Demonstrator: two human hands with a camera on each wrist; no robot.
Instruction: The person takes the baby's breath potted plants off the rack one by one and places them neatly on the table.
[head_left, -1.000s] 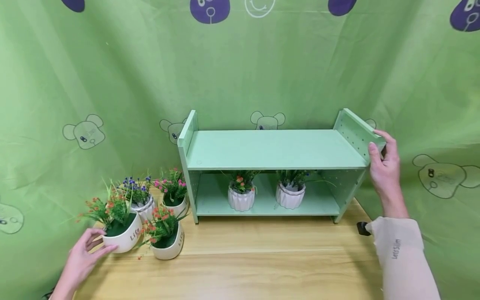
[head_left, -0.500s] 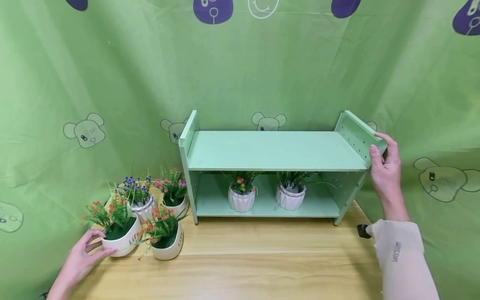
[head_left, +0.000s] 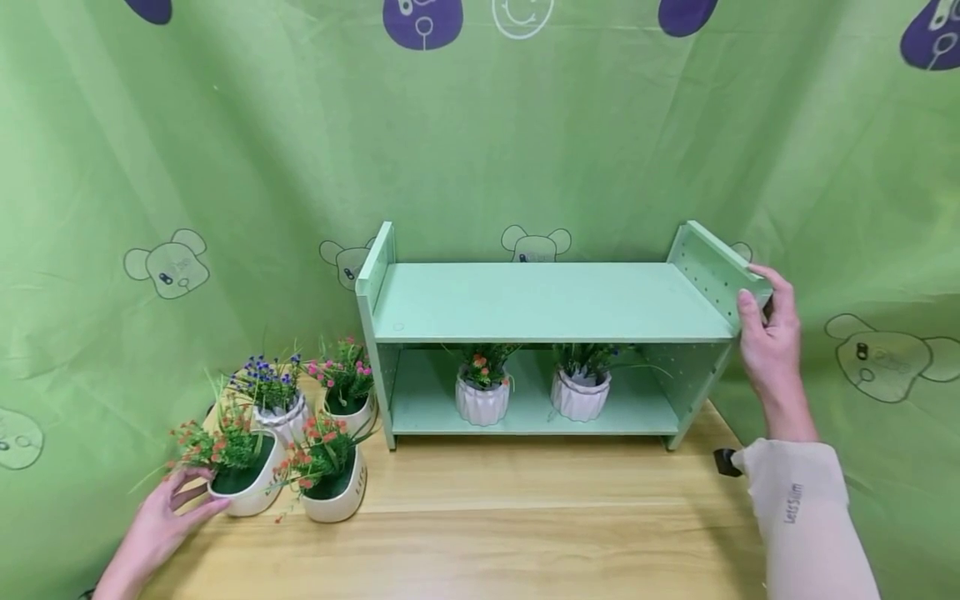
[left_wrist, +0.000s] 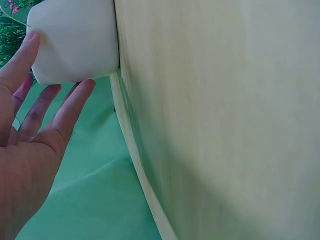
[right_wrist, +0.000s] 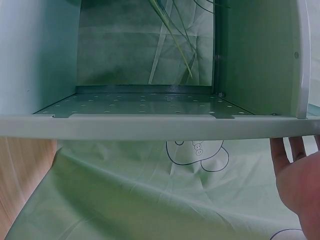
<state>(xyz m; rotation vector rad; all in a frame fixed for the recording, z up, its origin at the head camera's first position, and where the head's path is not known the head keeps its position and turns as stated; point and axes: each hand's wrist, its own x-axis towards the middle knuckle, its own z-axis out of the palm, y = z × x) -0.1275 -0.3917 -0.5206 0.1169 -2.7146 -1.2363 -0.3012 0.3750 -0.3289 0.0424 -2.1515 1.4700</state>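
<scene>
At the lower left of the head view my left hand (head_left: 161,518) holds the end of a white oval flower pot (head_left: 255,497) with orange flowers, which stands on the table. In the left wrist view the thumb lies on the face of the pot (left_wrist: 75,45), and the other fingers reach its end. My right hand (head_left: 772,337) grips the right side panel of a pale green two-tier shelf (head_left: 555,300). From the right wrist, fingertips (right_wrist: 280,150) of that hand show at the edge of the panel (right_wrist: 150,127); the thumb is out of that view.
Beside the held pot stand an orange-flowered pot (head_left: 337,504), a blue-flowered pot (head_left: 285,421) and a pink-flowered pot (head_left: 363,417). Two ribbed white pots, left (head_left: 482,402) and right (head_left: 581,396), occupy the lower tier. A green curtain (head_left: 525,142) surrounds the wooden table (head_left: 525,517).
The pot in my left hand has turned slightly, so its lettering faces more to the right, and sits a little nearer. My right hand stays on the shelf.
</scene>
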